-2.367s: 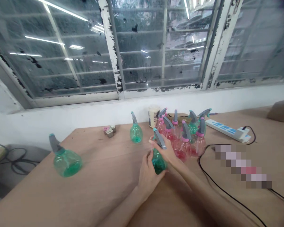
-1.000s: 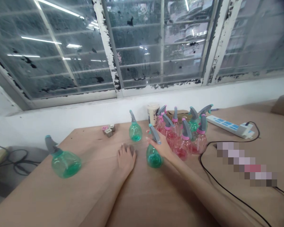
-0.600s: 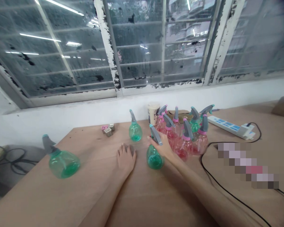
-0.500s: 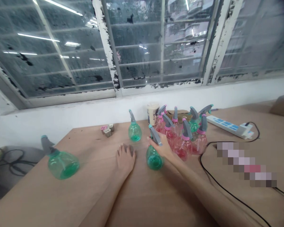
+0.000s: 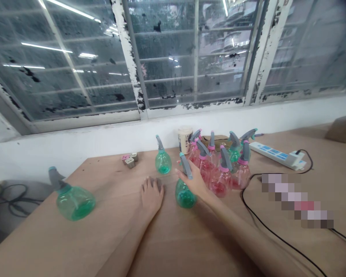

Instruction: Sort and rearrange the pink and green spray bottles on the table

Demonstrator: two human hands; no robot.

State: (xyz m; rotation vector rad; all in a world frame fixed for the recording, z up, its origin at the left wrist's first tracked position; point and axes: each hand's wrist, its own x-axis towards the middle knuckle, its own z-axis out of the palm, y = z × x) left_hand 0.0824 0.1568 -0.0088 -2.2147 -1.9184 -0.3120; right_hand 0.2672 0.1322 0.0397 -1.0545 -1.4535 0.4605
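Observation:
My right hand (image 5: 195,180) is wrapped around the neck of a green spray bottle (image 5: 185,196), just below its grey trigger head. The bottle is upright, with green liquid low inside. My left hand (image 5: 152,194) lies flat on the wooden table (image 5: 161,246), fingers spread, holding nothing. Beyond it stands another green spray bottle (image 5: 163,162). Farther left is a larger-looking green spray bottle (image 5: 75,202). Right of my right hand is a tight cluster of several pink spray bottles (image 5: 220,182), with a green-collared spray bottle (image 5: 234,154) among them.
A paper cup (image 5: 185,141) stands at the wall behind the cluster. Small printed cubes (image 5: 129,162) sit at the back left. A white power strip (image 5: 276,154) and a black cable (image 5: 265,221) lie on the right. A cardboard box (image 5: 342,129) is at the far right.
The green bottle in my right hand has become more upright, and my grip sits closer around its neck. My left hand stays flat on the table. The view has shifted slightly.

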